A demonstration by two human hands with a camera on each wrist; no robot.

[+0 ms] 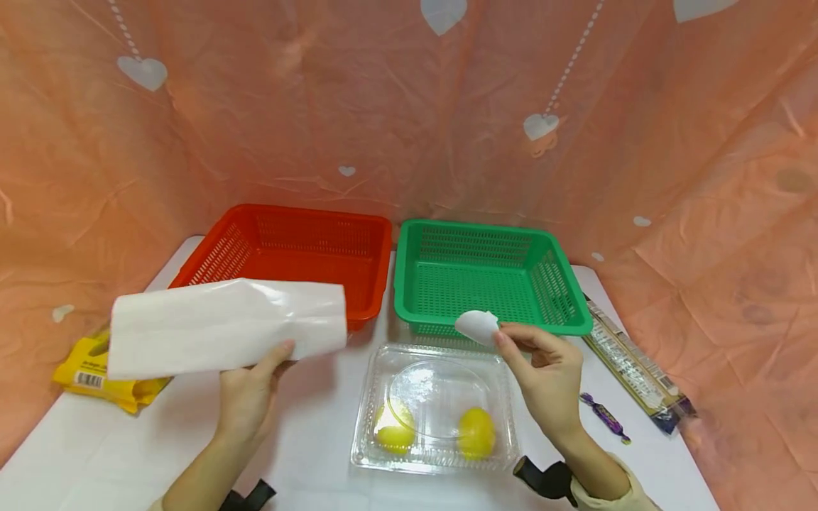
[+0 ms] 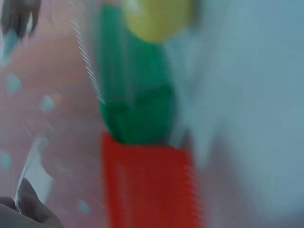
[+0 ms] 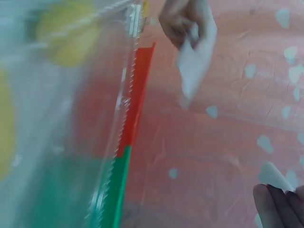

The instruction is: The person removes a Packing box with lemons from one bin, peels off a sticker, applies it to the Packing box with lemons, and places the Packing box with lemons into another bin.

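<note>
My left hand (image 1: 246, 401) grips a wide white glossy sheet (image 1: 217, 330), thumb on its near face, in front of the red basket. Whether the sheet is a folded bag or paper, I cannot tell. Between thumb and fingers my right hand (image 1: 552, 380) pinches a small white rounded piece (image 1: 476, 327) with a ragged edge, near the front rim of the green basket. Below and between the hands lies a closed clear plastic clamshell box (image 1: 441, 387). Two yellow oval objects (image 1: 476, 434) show through its lid. Both wrist views are blurred.
Behind stand a red basket (image 1: 377, 284) and a green basket (image 1: 473, 280), side by side. A yellow packet (image 1: 89, 376) lies far left. To the right are a purple-wrapped candy (image 1: 606, 417) and a long printed packet (image 1: 633, 365). A pink heart-patterned curtain (image 1: 409, 106) encloses the table.
</note>
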